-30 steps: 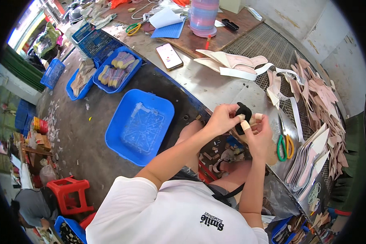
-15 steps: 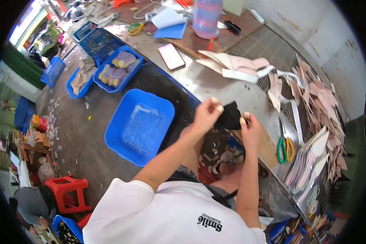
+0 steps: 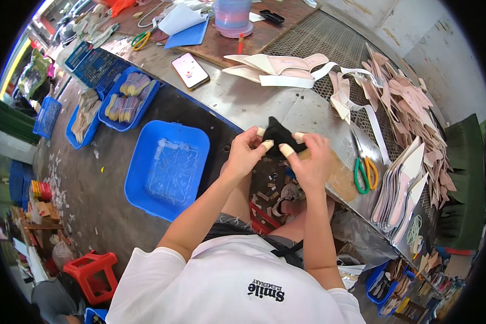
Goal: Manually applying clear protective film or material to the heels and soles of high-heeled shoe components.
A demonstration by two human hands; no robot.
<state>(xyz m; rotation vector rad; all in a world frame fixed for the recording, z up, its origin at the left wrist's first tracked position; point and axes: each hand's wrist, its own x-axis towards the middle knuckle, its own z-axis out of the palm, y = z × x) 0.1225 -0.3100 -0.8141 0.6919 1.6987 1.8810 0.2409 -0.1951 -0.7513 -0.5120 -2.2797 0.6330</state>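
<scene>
Pinching a small black, soft-looking piece of material from both sides, the left hand and right hand meet just above the near edge of the grey metal worktable. The black piece sits between them, gripped by the fingertips of each, which wear pale finger covers; the hands are close together and clamped on it.

On the floor to the left stands a large blue plastic tub with clear, crinkled plastic in it. Farther left, a smaller blue tray carries rows of pale yellow and purple pieces, and another blue tray beside it holds beige ones.

On the table lie flat, pink-beige sole-shaped cut-outs with white strips, a heap of similar pieces on the perforated mesh section, green-and-yellow-handled scissors just right of the right hand, and a smartphone with a lit screen. A red plastic stool stands on the littered floor.
</scene>
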